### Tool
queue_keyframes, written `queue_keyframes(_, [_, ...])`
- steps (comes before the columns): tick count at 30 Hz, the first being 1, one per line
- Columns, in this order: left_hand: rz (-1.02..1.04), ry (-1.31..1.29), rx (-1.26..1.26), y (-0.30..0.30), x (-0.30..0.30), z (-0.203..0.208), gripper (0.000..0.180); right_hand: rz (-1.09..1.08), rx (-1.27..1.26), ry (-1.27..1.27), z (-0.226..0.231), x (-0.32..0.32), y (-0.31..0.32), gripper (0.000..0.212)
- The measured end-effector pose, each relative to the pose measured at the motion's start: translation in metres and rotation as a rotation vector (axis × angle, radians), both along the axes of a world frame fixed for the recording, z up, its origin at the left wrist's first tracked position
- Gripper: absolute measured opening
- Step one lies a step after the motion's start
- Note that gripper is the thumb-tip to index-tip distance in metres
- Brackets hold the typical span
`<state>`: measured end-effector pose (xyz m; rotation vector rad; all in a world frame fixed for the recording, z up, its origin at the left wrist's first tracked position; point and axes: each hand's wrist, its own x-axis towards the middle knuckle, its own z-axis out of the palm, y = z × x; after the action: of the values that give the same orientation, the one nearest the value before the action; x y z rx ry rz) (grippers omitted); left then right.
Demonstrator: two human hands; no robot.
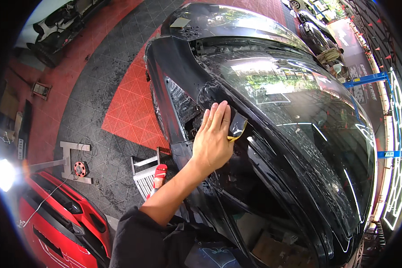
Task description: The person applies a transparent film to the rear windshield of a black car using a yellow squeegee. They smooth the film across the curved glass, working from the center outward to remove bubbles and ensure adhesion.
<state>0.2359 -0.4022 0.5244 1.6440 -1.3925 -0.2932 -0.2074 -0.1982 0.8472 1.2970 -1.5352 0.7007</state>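
Head view shows only one hand (212,138), which I take for the left; the other is out of sight. Under its palm a yellow scraper (236,132) is mostly hidden, only an edge showing. A blue sign (389,154) hangs at the right rim. The fingers lie flat and close together, pressing the scraper onto the black car (299,134) by the pillar.
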Motion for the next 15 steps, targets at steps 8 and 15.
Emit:
queue_keyframes(8, [-0.007,0.033,-0.062,-0.027,0.042,-0.029,0.060,-0.093,-0.004,-0.052,-0.002,-0.011,-0.001,0.054])
queue_keyframes(15, [0.068,-0.091,0.016,-0.040,0.059,-0.032,0.056,-0.263,0.195,0.239,0.001,-0.003,-0.025,0.052])
